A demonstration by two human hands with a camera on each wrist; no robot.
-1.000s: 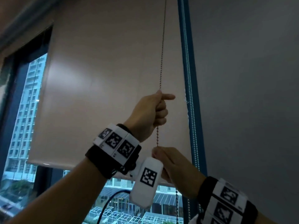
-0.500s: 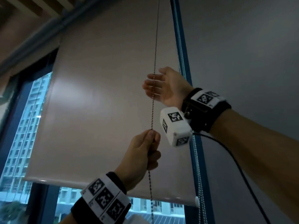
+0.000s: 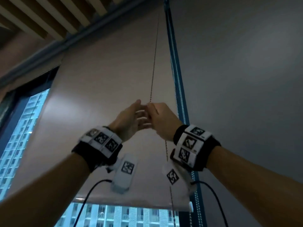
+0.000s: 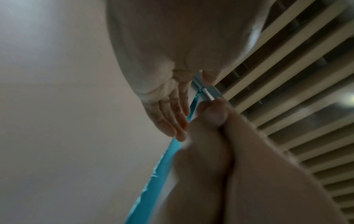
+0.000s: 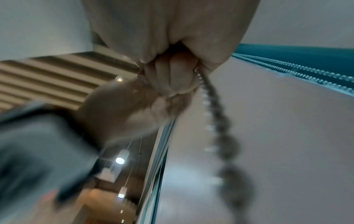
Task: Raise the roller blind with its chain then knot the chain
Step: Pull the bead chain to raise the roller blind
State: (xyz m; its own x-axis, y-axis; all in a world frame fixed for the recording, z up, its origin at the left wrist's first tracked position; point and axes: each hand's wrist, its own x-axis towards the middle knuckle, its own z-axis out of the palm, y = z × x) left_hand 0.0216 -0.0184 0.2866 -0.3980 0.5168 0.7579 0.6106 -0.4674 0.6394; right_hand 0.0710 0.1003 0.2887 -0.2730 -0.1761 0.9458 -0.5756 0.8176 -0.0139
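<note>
The thin metal bead chain point(image 3: 153, 71) runs taut from the ceiling down in front of the beige roller blind point(image 3: 98, 104). My right hand point(image 3: 158, 118) is raised and grips the chain in a fist; the right wrist view shows its fingers point(image 5: 172, 78) curled round the chain point(image 5: 209, 100), which hangs slack below. My left hand point(image 3: 139, 117) is up at the same height, just left of the right one, with straight fingers point(image 4: 172, 116) that hold nothing. The blind's bottom bar point(image 3: 131, 201) hangs low over the window.
A blue window frame point(image 3: 176, 79) with a second, white bead chain point(image 3: 181, 102) stands right of the blind, then a grey wall point(image 3: 237, 79). Wooden ceiling slats point(image 3: 49, 17) are overhead. Tower blocks point(image 3: 19, 128) show through the glass on the left.
My right hand, open beside the chain before, has closed on it. My left hand has let go of its lower grip and risen next to the right hand. The view has tilted upward.
</note>
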